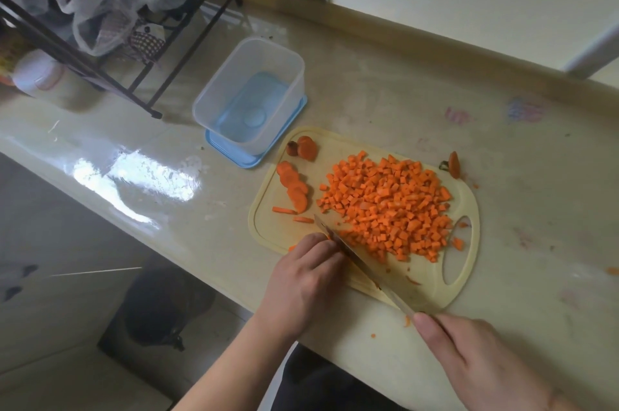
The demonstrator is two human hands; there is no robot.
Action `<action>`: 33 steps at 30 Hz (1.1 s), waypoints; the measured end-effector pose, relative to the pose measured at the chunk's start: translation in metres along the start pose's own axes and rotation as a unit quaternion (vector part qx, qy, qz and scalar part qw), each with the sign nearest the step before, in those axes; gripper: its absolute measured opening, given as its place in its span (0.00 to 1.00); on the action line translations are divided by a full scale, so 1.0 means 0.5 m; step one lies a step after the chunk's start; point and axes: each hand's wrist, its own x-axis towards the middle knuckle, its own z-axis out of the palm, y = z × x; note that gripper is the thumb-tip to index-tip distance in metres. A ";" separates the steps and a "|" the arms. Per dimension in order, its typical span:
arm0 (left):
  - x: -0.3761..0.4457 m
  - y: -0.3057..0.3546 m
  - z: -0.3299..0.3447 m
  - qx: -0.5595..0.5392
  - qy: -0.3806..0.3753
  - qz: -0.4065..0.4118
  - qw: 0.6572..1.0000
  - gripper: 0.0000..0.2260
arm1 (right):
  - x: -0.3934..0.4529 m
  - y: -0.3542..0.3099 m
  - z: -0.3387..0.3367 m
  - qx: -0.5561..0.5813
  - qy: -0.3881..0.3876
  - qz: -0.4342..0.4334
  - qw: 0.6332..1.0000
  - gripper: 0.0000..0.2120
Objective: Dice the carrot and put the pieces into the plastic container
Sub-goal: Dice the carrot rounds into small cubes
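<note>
1. You are in the dicing step, and most of it looks done. A broad heap of diced carrot (pixel 385 206) covers the middle of the cutting board (pixel 464 290).

2. Your right hand (pixel 485 353) holds the knife (pixel 361 263) by the handle. The fingers are curled round it and the index finger lies along the top. The blade runs diagonally up and left across the board's near edge.

3. Your left hand (pixel 308 280) rests on the near left corner of the board, fingers curled down just beside the blade. A sliver of orange shows at the fingertips. I cannot tell whether they pin a strip there or only steady themselves.

4. Uncut carrot remains. A fan of round slices (pixel 293 188) lies on the left side of the board. Two more slices with a stub (pixel 303 147) sit at the far left corner. A couple of thin strips (pixel 284 210) lie near the knife tip.

5. The carrot top (pixel 454 164) lies off the board's far right edge, likely scrap.

6. The plastic container (pixel 249 92) stands open on its blue lid (pixel 234 156), just beyond the board's far left corner. No carrot is in it.

7. The next move calls for finishing the strip under the blade, then stacking the slices and cutting them down. Keep your left fingertips tucked back from the edge.

8. Transfer comes after. The heap is loose, so scoop it with blade and palm, or tilt the board over the container.
</note>
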 end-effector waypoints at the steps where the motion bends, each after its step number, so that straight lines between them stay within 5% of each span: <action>1: -0.001 0.001 0.001 -0.003 0.000 -0.005 1.000 0.09 | 0.001 0.001 0.002 -0.008 -0.002 0.002 1.000 0.48; 7: -0.006 -0.003 0.006 -0.011 0.006 -0.014 1.000 0.09 | 0.044 -0.028 0.027 -0.022 0.007 -0.044 0.999 0.31; 14: -0.009 0.001 0.000 -0.004 0.025 0.003 1.000 0.08 | 0.025 -0.023 -0.006 0.015 -0.003 -0.020 1.000 0.31; 26: -0.021 -0.012 0.005 -0.019 0.029 -0.006 0.999 0.07 | -0.001 0.001 0.013 -0.022 -0.009 -0.001 1.000 0.45; 33: -0.017 -0.008 0.003 -0.010 0.028 -0.007 1.000 0.06 | 0.051 -0.024 0.024 -0.039 -0.013 -0.027 0.999 0.39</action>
